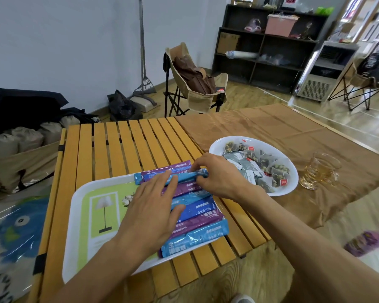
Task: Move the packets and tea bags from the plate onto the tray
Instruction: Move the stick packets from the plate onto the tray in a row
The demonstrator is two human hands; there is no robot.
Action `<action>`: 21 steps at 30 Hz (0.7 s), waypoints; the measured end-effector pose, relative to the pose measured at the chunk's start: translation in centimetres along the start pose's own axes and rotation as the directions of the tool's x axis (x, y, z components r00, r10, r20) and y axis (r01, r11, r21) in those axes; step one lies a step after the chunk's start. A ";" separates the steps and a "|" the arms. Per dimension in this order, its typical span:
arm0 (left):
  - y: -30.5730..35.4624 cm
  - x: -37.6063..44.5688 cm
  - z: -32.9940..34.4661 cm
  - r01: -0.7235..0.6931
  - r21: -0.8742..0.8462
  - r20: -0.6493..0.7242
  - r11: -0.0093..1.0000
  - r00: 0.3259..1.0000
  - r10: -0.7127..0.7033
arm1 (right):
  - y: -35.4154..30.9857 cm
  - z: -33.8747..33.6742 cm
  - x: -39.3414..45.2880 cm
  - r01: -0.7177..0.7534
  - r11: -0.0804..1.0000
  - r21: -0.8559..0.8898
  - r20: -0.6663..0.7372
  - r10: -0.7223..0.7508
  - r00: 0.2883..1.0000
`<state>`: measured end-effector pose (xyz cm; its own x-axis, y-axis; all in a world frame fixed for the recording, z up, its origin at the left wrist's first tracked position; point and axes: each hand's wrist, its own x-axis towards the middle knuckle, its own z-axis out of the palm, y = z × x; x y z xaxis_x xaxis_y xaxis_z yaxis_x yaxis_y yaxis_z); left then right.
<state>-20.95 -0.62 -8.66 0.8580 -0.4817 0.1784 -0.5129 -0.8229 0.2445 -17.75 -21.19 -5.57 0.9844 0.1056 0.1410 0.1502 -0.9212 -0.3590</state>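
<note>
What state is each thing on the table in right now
Left hand: flat, pressing the packets.
Right hand: pinching a light blue packet.
Packets: lined up on the tray.
Plate: still full of tea bags.
Glass cup: upright, holding amber liquid.

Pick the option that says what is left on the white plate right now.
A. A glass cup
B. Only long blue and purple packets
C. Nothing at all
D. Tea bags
D: the white plate holds a pile of tea bags, while the long blue and purple packets lie in a row on the tray.
</note>
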 end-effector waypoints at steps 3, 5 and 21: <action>-0.4 0.0 0.7 -0.011 0.015 0.096 1.000 0.995 0.010 | 0.3 0.3 -0.3 -0.032 0.997 0.067 -0.046 0.035 0.998; -0.5 0.0 0.9 -0.018 0.039 0.134 0.999 0.991 0.013 | 0.7 0.6 -0.5 -0.049 0.997 0.064 -0.038 0.052 0.998; -1.0 0.7 1.3 0.097 -0.174 -0.022 0.980 0.994 -0.103 | 1.4 1.6 0.2 -0.139 0.911 0.389 -0.170 0.219 0.961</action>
<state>-19.75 -0.52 -10.00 0.9053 -0.3879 0.1731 -0.4240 -0.8009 0.4229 -17.20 -21.85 -7.48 0.9631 -0.1643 0.2133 0.0355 -0.7079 -0.7054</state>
